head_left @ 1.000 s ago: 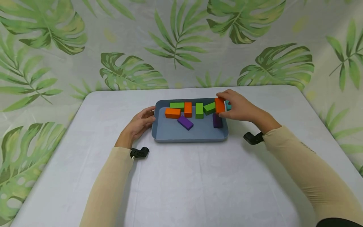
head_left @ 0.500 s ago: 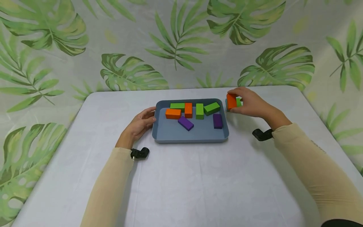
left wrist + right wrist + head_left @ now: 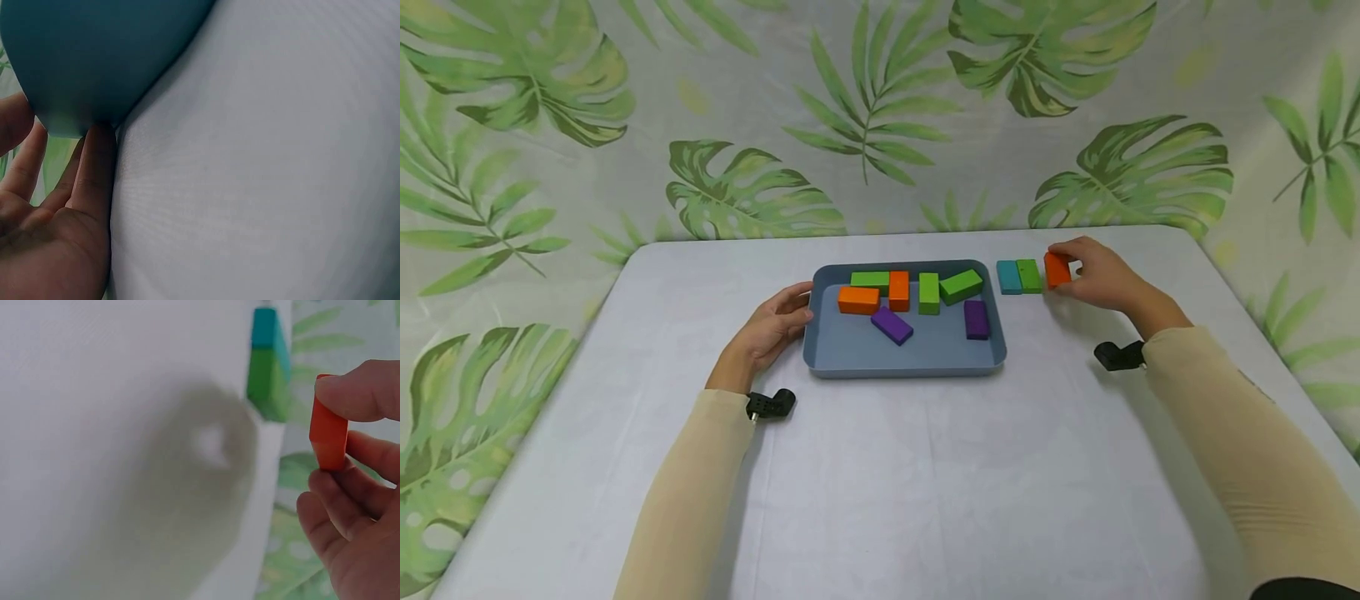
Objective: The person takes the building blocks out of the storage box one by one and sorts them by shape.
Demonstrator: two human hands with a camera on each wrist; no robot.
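Note:
Between thumb and fingertips, my right hand (image 3: 1102, 273) pinches an orange block (image 3: 1057, 271), held above the table right of a green block (image 3: 1028, 277). A teal block (image 3: 1009, 277) stands directly against that green one. In the right wrist view the orange block (image 3: 329, 428) is apart from the pair. My left hand (image 3: 770, 325) rests against the left end of a grey-blue tray (image 3: 925, 363); in the left wrist view its fairly straight fingers (image 3: 97, 165) touch the tray's outer wall (image 3: 94, 69). The tray holds several green, orange and purple blocks.
Among the tray's blocks are a purple block (image 3: 892, 326) lying slanted and another purple block (image 3: 976, 320) near the right wall. A white cloth covers the table (image 3: 917, 492). Behind its back edge hangs a leaf-print curtain (image 3: 880, 108).
My right hand has carried the orange block rightward from over the tray's right end, past the teal and green blocks, which now show fully. The left hand stays at the tray.

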